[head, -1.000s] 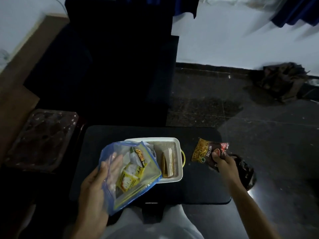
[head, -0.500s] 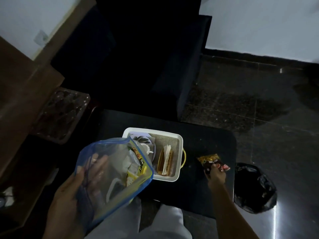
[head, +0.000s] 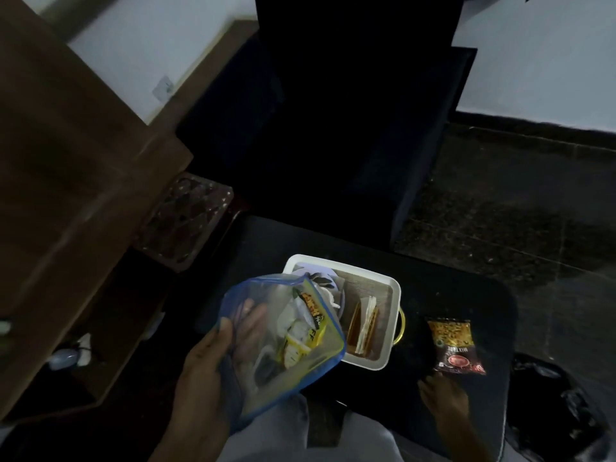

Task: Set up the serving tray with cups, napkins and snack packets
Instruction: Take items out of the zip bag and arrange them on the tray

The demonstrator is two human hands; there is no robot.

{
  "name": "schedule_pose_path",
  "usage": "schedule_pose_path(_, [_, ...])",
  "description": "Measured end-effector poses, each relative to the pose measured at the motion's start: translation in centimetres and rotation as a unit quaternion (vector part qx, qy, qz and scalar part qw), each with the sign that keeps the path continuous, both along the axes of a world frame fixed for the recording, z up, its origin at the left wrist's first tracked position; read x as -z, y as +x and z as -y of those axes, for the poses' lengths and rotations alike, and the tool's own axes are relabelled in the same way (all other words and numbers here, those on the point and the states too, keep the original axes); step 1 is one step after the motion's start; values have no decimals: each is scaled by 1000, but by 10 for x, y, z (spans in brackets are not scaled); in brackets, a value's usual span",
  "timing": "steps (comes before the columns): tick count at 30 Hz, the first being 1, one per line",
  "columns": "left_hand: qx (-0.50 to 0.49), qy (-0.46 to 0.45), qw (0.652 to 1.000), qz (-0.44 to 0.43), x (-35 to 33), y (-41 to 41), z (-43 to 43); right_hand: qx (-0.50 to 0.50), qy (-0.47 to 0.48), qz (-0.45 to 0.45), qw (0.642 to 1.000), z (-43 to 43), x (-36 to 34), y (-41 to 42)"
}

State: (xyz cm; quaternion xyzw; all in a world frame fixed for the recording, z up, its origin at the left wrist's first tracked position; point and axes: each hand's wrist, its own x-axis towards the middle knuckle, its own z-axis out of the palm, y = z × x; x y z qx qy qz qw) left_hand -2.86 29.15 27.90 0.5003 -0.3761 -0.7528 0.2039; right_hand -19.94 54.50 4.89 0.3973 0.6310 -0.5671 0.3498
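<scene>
Snack packet [head: 455,346] now lies flat on the dark desk [head: 466,288], label up, just right of the white serving tray [head: 395,295] and not in it. Half a second ago the right hand [head: 445,395] was still pinching its near end; now that hand is off it, pulled back toward the near desk edge, fingers loosely spread and empty, a small gap to the packet. So the packet is released and parked, not yet placed: judging by the task it still has to go onto the tray. Tray itself looks unchanged: folded napkins [head: 365,328] standing on edge in the right half, a white cup [head: 320,285] with a dark pattern at the far-left corner, partly hidden. Left hand [head: 216,365] keeps its grip on the clear blue-edged zip bag [head: 293,331], fingers curled around the bag's left side, bag held over the tray's near-left corner and covering part of it. Inside the bag: yellow and white sachets, exact count unclear. Likely next step is pulling items out of the bag with the freed right hand, though that's a guess. Black plastic bag [head: 560,405] sits on the floor to the right of the desk. Camera has also swung left, so more of the brown wooden furniture [head: 66,195] shows. Lighting is dim, fine detail poor.
</scene>
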Motion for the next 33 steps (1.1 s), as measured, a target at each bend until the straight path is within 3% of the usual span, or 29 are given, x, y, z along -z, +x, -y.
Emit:
schedule_pose_path(4, [32,-6,999,-42,-8,-1,11,-29,-5,-132,991,28,-66,22])
schedule_pose_path(6, [43,-20,998,-51,-7,2,19,-93,-6,-264,960,53,-124,31])
schedule_pose_path(7, [48,-39,997,-50,-7,3,24,-156,-12,-348,924,65,-155,36])
schedule_pose_path(9, [76,-60,994,-45,-5,5,35,-297,-45,-516,802,95,-211,46])
schedule_pose_path(11, [105,-68,991,-49,-5,10,45,-476,-79,-597,640,132,-243,54])
schedule_pose_path(14, [125,-110,985,-38,-6,14,63,-794,11,-501,343,201,-252,59])
schedule_pose_path(15, [133,-124,983,-31,-6,16,69,-840,66,-472,260,222,-245,62])
schedule_pose_path(16, [143,-131,981,-28,-7,16,75,-863,112,-447,205,242,-238,66])
schedule_pose_path(17, [155,-141,977,-28,-6,17,81,-870,150,-435,175,259,-229,68])
schedule_pose_path(20, [186,-160,969,-34,-3,23,98,-857,240,-432,148,296,-197,67])
schedule_pose_path(22, [191,-172,965,-42,0,28,109,-842,292,-444,92,310,-182,64])
schedule_pose_path(25, [184,-158,969,-49,2,31,125,-834,301,-461,38,322,-173,59])
schedule_pose_path(29, [191,-138,970,-69,-1,36,143,-801,308,-508,-76,331,-171,58])
schedule_pose_path(33, [184,-144,969,-77,1,39,158,-797,328,-496,-109,344,-169,61])
